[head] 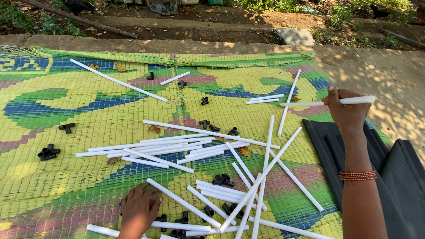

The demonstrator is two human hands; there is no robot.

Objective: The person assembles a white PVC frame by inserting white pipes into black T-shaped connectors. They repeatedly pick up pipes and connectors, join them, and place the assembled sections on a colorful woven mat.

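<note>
Right hand is gripping a white pipe above the mat's edge; left hand is resting flat among loose pipes. Black connectors are lying scattered, nothing visibly joined yet, so assembly looks barely begun.

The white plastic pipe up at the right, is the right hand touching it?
Touching. The head view shows the right hand wrapped around the white plastic pipe.
</note>
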